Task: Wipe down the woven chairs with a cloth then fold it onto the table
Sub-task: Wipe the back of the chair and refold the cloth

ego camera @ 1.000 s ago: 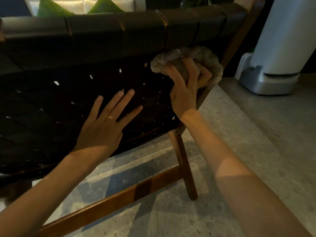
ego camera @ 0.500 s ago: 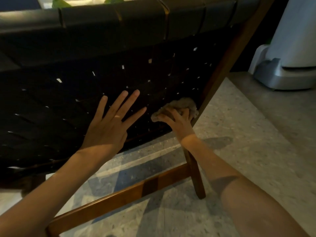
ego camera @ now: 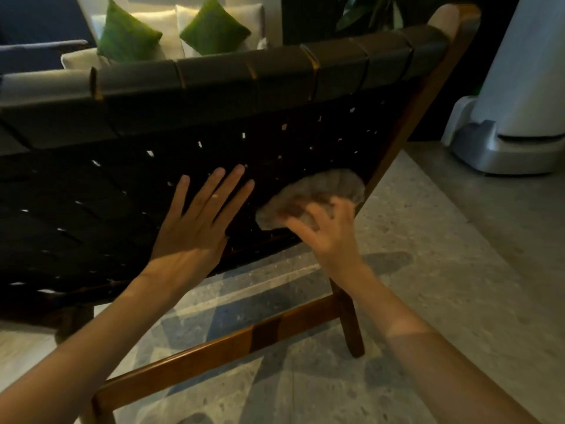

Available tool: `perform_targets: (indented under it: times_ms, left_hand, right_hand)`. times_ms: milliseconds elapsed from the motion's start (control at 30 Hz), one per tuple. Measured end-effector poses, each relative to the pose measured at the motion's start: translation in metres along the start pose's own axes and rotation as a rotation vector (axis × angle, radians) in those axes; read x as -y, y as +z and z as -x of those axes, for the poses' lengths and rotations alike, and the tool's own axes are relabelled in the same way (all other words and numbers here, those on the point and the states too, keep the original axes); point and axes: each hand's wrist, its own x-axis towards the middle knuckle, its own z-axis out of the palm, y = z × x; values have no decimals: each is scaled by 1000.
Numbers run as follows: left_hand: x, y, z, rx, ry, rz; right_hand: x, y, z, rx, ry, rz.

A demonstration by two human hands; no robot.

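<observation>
Wooden stretcher [ego camera: 214,353]: lowest part of woven chair [ego camera: 214,117], nearest.
Left hand [ego camera: 195,231]: fingers straight and spread, flat against chair's black weave, mid-back.
Right hand [ego camera: 327,237]: fingers curled, clutching grey cloth [ego camera: 315,197].
Cloth: bunched, pressed on weave at chair back's lower right corner.
Green cushions [ego camera: 128,35]: beyond chair's top edge.

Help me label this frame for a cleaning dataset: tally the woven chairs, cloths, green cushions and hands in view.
woven chair: 1
cloth: 1
green cushions: 2
hands, left hand and right hand: 2
Total: 6
</observation>
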Motion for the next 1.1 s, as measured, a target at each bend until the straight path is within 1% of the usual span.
perform_targets:
  times_ms: [100, 200, 300, 433, 500, 633, 700, 833, 867, 933, 1000, 1033, 1067, 1100]
  left_hand:
    - [5, 0, 12, -31, -69, 27]
    - [8, -3, 17, -23, -85, 37]
    - [9, -6, 16, -24, -94, 30]
    - [10, -5, 15, -32, -99, 13]
    - [10, -4, 14, -27, -105, -4]
    - [8, 1, 15, -45, -107, -80]
    - [8, 5, 15, -72, -117, -82]
    - [12, 15, 20, -108, -45, -221]
    - [13, 16, 21, -101, -35, -224]
    - [11, 16, 21, -76, -59, -175]
    - [10, 16, 18, -31, -144, -16]
    - [9, 17, 17, -2, -157, 19]
    - [9, 17, 18, -11, -151, -1]
    - [9, 18, 21, -31, -119, -70]
  right_hand:
    - [-4, -21, -52, -199, -19, -31]
    - [-8, -24, -89, -283, -38, 1]
    - [-4, -15, -100, -283, -7, 21]
    - [4, -3, -103, -314, 134, 69]
    - [5, 1, -102, -312, 135, 85]
    - [1, 15, -84, -302, 49, 43]
    - [-2, 24, -63, -231, 9, 0]
    - [-5, 47, -3, 13, -1, -60]
    - [-5, 52, 11, 88, 11, -82]
    - [-1, 59, 31, 243, 60, -124]
    - [5, 65, 43, 397, 138, -163]
    - [9, 67, 47, 472, 159, -168]
    - [12, 68, 50, 531, 162, -165]
    - [14, 68, 53, 571, 167, -157]
